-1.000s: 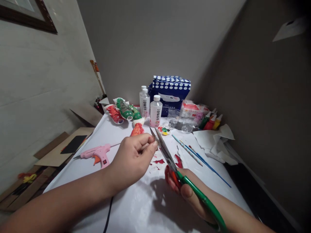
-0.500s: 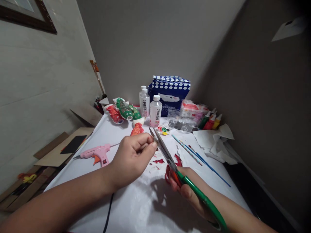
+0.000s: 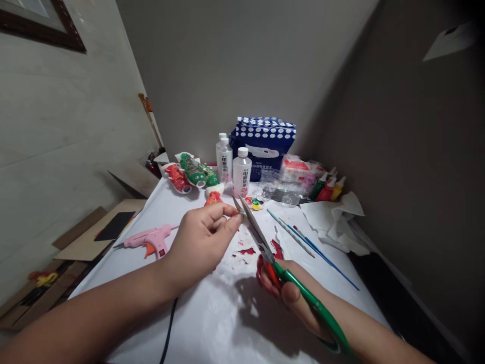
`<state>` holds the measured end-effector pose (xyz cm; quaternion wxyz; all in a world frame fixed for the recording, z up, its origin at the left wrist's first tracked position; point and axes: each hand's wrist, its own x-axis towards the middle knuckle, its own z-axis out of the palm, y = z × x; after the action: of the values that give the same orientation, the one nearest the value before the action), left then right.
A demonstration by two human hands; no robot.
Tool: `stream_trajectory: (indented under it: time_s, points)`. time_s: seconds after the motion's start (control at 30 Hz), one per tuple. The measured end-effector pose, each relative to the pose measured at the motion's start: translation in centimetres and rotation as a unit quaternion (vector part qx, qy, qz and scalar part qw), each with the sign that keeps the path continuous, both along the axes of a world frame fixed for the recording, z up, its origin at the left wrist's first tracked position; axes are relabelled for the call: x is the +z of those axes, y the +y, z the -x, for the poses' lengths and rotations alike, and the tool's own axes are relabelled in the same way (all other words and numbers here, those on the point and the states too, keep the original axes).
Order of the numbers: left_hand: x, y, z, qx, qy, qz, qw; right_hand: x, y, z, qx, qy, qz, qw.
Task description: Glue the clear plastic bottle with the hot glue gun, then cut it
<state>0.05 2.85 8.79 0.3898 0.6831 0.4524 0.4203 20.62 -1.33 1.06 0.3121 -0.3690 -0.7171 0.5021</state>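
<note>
My right hand (image 3: 288,283) is closed around the handles of green-handled scissors (image 3: 261,242), whose blades point away from me and stand slightly apart. Just left of the blade tips, my left hand (image 3: 208,237) pinches something small between thumb and forefinger; it is too small to make out. Beneath the hands, red scraps (image 3: 248,251) lie on the white-covered table (image 3: 212,323). A pink glue gun (image 3: 151,238) rests left of my left hand. Beyond that hand sits a red painted piece with a white end (image 3: 215,192), partly hidden by it.
Painted red and green bottle-like figures (image 3: 193,171) lie at the back left. Clear bottles (image 3: 241,174) stand before a blue package (image 3: 265,146). Paintbrushes (image 3: 303,240), crumpled paper (image 3: 333,222), paint bottles (image 3: 328,188) and a small paint palette (image 3: 254,203) are towards the right and back.
My left hand has shifted slightly left and up, and the scissors have barely moved. The blades remain slightly apart. The view has shifted a little.
</note>
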Motion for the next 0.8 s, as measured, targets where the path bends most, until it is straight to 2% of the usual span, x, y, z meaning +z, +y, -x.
stream_trajectory:
  time_s: [0.2, 0.37, 0.53, 0.7, 0.8]
  points:
    - [0.1, -0.1, 0.0, -0.005, 0.022, -0.025, 0.999, 1.3, -0.1, -0.6, 0.038, -0.068, -0.053, 0.996]
    - [-0.2, -0.2, -0.1, 0.000, 0.034, -0.036, 0.999, 1.7, -0.2, -0.5, 0.043, -0.072, -0.062, 0.995]
    - [-0.4, -0.2, -0.2, 0.006, 0.042, -0.031, 0.999, 1.3, -0.1, -0.5, 0.040, -0.056, -0.049, 0.996]
    - [-0.6, -0.2, -0.2, 0.005, 0.036, -0.033, 0.999, 0.1, 0.1, -0.2, 0.022, 0.006, -0.010, 1.000]
    - [-0.7, -0.3, -0.2, 0.005, 0.038, -0.039, 0.998, 0.2, 0.1, 0.0, 0.010, 0.008, -0.003, 1.000]
